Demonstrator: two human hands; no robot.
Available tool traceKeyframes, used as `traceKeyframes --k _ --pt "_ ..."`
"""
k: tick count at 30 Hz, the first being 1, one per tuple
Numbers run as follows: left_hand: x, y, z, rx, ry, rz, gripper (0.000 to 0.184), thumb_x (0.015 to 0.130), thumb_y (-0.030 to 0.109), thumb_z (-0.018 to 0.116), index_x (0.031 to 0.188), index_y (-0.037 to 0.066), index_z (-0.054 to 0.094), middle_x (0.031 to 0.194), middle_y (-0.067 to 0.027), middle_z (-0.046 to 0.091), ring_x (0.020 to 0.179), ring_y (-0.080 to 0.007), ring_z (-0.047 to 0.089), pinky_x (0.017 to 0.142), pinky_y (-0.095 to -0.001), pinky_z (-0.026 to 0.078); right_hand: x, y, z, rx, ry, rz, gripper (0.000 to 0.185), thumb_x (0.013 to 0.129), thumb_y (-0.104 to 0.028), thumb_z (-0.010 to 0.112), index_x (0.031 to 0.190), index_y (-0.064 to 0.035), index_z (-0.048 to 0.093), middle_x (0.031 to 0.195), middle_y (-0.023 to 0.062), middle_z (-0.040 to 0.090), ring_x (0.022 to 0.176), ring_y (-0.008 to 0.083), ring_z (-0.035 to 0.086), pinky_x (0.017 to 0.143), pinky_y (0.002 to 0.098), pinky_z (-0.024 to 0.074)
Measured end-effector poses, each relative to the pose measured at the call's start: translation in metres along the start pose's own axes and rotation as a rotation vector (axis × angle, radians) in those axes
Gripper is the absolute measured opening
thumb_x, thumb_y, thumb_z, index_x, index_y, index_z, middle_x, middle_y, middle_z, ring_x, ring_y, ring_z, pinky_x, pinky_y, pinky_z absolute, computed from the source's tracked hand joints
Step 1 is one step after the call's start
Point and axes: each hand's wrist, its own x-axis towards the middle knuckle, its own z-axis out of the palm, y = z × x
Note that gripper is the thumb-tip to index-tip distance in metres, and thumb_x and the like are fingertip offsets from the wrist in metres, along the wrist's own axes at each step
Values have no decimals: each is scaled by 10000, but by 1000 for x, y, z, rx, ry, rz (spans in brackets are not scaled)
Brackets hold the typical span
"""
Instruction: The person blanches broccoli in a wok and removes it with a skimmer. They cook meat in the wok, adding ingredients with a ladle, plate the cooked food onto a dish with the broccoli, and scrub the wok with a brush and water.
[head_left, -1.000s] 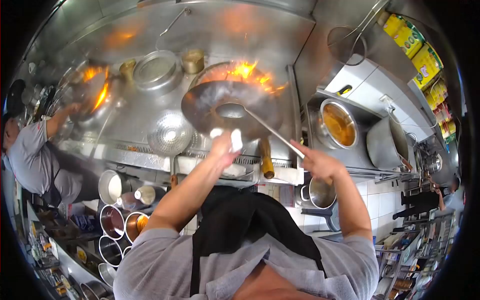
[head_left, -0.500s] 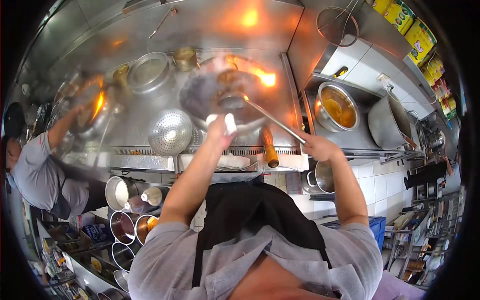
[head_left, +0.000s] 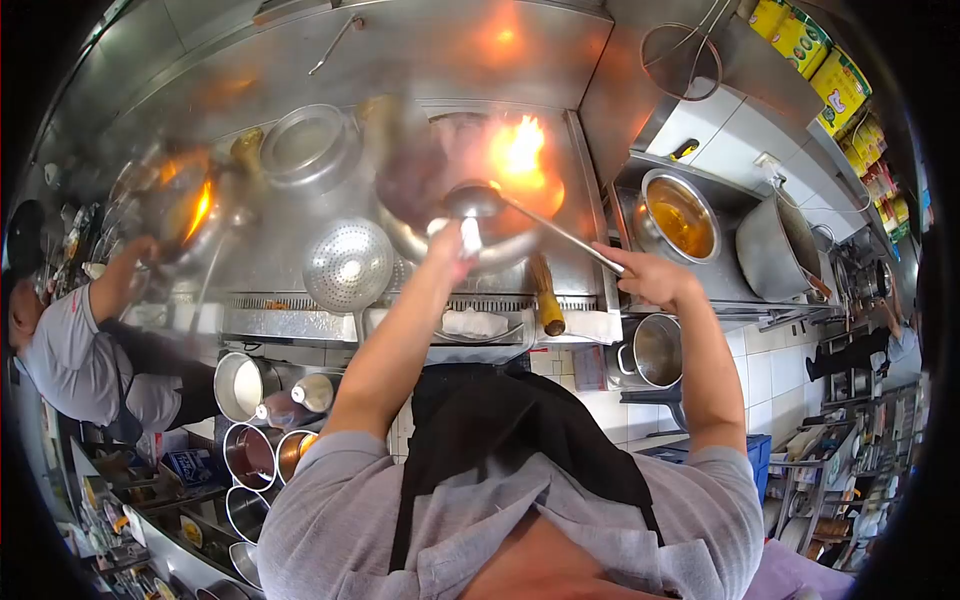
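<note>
Wok (head_left: 405,190) sits on the range, its dark bowl blurred by smoke. Flame (head_left: 521,155) stands tall at the wok's right side. Left hand (head_left: 447,256) at the wok's near edge, closed round a white cloth (head_left: 470,236); whether fingers grip the rim through it, cannot tell. Right hand (head_left: 655,276), to the wok's right, closed on the end of a ladle (head_left: 474,202), whose bowl is over the wok's near part. Perforated skimmer (head_left: 348,265) left of wok; brush (head_left: 546,296) nearer the person than wok, slightly right.
</note>
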Motion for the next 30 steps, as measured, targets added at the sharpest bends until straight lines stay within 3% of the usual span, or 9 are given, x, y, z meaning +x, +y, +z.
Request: traceKeyframes --k 2,5,9,10,11,13,16,25,30 --pt "32 -19 -15 124 17 25 218 991 335 490 1069 142 555 829 -32 620 770 -192 621 558 -354 466 53 29 32 -243 131 -312 811 841 -63 502 1541 -333 194 1035 224 677 845 387 664 812 464 519" --pt "-8 -70 -60 230 -23 67 212 931 210 534 1079 68 590 935 -68 652 808 -212 654 640 -418 548 82 0 87 -358 188 -44 889 813 -61 486 1535 -407 99 1065 260 655 991 398 648 883 498 500" --pt "-69 -59 -61 32 75 131 216 961 204 531 1148 102 569 985 -49 668 834 -203 662 679 -400 553 62 12 107 -47 291 -146 830 843 -69 524 1534 -382 188 975 237 672 846 358 659 818 440 515" --pt "-48 -39 -65 -21 40 -6 201 969 259 539 1100 111 575 932 -49 662 796 -210 648 658 -402 539 50 6 102 250 183 -126 793 864 -56 534 1540 -329 221 854 232 653 721 288 622 771 364 514" --pt "-26 -14 -59 -117 -74 61 185 974 291 530 1031 122 580 866 -53 647 741 -219 629 608 -399 515 28 -18 95 403 197 -151 780 878 -37 517 1549 -288 207 770 221 620 645 239 572 740 311 503" --pt "-33 46 -27 -95 28 -45 113 975 231 538 995 123 562 882 -41 628 760 -186 611 594 -341 520 9 -44 80 239 235 -76 772 892 -45 519 1551 -271 188 801 225 635 667 298 606 759 374 505" --pt "-58 50 -22 -5 38 -10 110 947 217 511 975 120 554 773 -24 609 662 -165 605 452 -281 382 -6 -60 80 199 476 -135 783 892 -55 539 1549 -248 158 836 265 650 823 450 629 761 507 469" --pt "-120 70 -12 72 18 136 119 893 151 553 965 60 579 776 -55 610 611 -172 593 468 -299 416 -18 -90 71 231 772 -97 813 893 -53 540 1554 -263 114 788 287 627 752 464 612 721 521 461" --pt "-95 3 -16 198 -26 477 161 819 -2 570 966 6 504 851 -88 572 686 -169 580 554 -312 477 57 -70 115 123 763 -78 862 872 -35 525 1558 -175 22 677 228 614 587 393 607 571 516 484"
